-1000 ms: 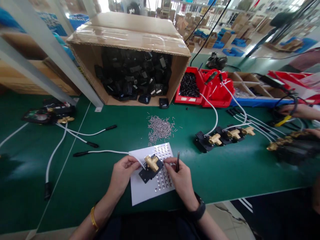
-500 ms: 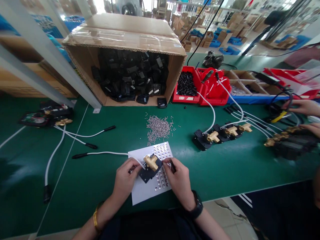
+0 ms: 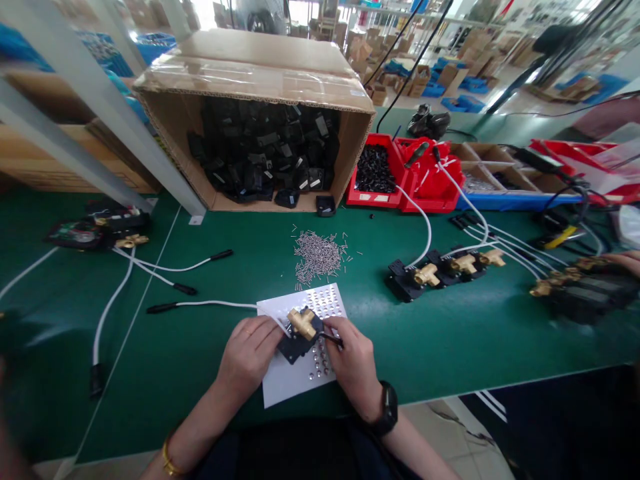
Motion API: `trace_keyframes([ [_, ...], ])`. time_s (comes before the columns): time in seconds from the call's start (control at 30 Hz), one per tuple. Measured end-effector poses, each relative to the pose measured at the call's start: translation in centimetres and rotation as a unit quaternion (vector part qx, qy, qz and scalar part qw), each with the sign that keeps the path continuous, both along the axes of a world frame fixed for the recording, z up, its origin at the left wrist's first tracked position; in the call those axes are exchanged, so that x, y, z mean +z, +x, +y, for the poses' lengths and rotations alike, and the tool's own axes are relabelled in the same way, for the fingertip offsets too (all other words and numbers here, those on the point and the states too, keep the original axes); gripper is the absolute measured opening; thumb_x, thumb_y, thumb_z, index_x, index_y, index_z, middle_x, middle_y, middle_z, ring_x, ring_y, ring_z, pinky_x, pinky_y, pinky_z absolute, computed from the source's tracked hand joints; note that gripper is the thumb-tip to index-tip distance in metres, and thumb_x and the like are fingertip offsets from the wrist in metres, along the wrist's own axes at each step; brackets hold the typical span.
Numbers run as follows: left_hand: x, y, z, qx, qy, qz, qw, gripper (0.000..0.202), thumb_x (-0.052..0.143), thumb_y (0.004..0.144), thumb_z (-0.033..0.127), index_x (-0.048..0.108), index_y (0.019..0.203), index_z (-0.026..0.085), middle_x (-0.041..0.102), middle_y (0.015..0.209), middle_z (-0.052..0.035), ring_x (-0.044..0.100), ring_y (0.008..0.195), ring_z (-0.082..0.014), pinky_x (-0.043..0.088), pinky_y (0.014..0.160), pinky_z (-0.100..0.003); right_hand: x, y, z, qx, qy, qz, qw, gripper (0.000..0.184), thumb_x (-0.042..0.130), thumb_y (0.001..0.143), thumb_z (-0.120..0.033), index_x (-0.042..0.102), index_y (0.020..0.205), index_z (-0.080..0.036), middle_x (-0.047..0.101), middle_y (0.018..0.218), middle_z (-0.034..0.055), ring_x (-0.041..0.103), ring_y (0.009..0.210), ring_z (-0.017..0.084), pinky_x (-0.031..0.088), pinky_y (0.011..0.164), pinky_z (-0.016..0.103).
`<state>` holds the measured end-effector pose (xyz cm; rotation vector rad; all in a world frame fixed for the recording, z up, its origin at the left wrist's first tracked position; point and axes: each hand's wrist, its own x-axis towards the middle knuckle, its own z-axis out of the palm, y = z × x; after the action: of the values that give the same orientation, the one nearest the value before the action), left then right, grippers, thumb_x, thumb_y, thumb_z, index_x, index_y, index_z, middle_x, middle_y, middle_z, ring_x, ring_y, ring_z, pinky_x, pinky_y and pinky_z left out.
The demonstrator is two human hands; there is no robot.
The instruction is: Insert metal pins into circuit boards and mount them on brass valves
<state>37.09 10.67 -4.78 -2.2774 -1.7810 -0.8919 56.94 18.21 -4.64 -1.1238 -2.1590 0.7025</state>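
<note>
Over a white sheet [image 3: 280,390] dotted with small shiny round pieces, a black plastic housing [image 3: 294,348] carries a brass tee fitting [image 3: 302,323]. My left hand [image 3: 253,350] grips the housing's left side, where a white cable [image 3: 220,303] runs out to a black connector. My right hand [image 3: 353,360] is closed at the housing's right edge, with a thin black tool [image 3: 332,339] in its fingers; the tool's kind is unclear. Just beyond the sheet lies a pile of small screws [image 3: 319,257].
A cardboard box [image 3: 255,80] of black housings stands behind, beside red bins [image 3: 375,197]. More brass-fitted units [image 3: 425,275] sit at right, near another person's hand [image 3: 625,261]. Cabled parts [image 3: 120,230] and a metal post [image 3: 150,160] are at left.
The thin black tool has swung toward the housing in my right fingers. My left hand has closed further around the housing. One of the other person's hands has left view.
</note>
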Motion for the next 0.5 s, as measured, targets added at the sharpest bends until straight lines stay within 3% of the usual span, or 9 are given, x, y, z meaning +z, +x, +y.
trace_keyframes([
  [0.13, -0.6, 0.3, -0.6, 0.012, -0.020, 0.034, 0.999, 0.028, 0.038, 0.089, 0.013, 0.064, 0.101, 0.014, 0.068, 0.100, -0.0098, 0.061, 0.093, -0.0229, 0.047, 0.079, -0.037, -1.4, 0.4, -1.0, 0.012, 0.095, -0.009, 0.995, 0.031, 0.042, 0.085, -0.006, 0.062, 0.106, -0.017, 0.066, 0.105, 0.0103, 0.063, 0.097, 0.019, 0.054, 0.083, 0.032],
  [0.27, -0.5, 0.4, -2.0, 0.005, -0.042, 0.054, 0.998, 0.032, 0.035, 0.087, 0.009, 0.062, 0.105, 0.010, 0.067, 0.102, -0.0115, 0.059, 0.096, -0.0244, 0.047, 0.083, -0.037, -1.5, 1.9, -1.2, 0.050, 0.068, -0.015, 0.996, 0.037, 0.042, 0.085, -0.008, 0.057, 0.119, -0.017, 0.061, 0.117, 0.0109, 0.060, 0.105, 0.020, 0.053, 0.086, 0.033],
  [0.33, 0.7, -0.3, -2.5, 0.023, -0.047, 0.027, 0.998, 0.030, 0.039, 0.087, 0.012, 0.061, 0.107, 0.012, 0.067, 0.102, -0.0100, 0.060, 0.094, -0.0234, 0.047, 0.083, -0.036, -0.8, 2.8, 0.0, 0.044, 0.013, -0.015, 0.999, 0.032, 0.045, 0.086, -0.013, 0.060, 0.114, -0.018, 0.064, 0.111, 0.0092, 0.062, 0.100, 0.020, 0.053, 0.085, 0.032],
  [0.4, 2.8, -1.3, -1.8, 0.095, -0.045, -0.050, 0.993, 0.025, 0.045, 0.087, 0.017, 0.060, 0.106, 0.014, 0.067, 0.098, -0.0082, 0.060, 0.089, -0.0207, 0.048, 0.079, -0.033, 0.1, 3.5, 2.4, -0.011, -0.028, -0.022, 0.999, 0.023, 0.048, 0.086, -0.020, 0.065, 0.102, -0.017, 0.069, 0.100, 0.0083, 0.066, 0.090, 0.021, 0.054, 0.080, 0.033],
  [0.5, 6.7, -3.2, 3.0, 0.199, -0.063, -0.151, 0.966, 0.019, 0.047, 0.088, 0.024, 0.062, 0.096, 0.015, 0.065, 0.090, -0.0067, 0.060, 0.078, -0.0184, 0.048, 0.067, -0.030, 1.1, 3.2, 7.2, -0.084, -0.039, -0.063, 0.994, 0.022, 0.052, 0.084, -0.026, 0.065, 0.098, -0.014, 0.070, 0.088, 0.0093, 0.066, 0.077, 0.025, 0.054, 0.072, 0.038],
])
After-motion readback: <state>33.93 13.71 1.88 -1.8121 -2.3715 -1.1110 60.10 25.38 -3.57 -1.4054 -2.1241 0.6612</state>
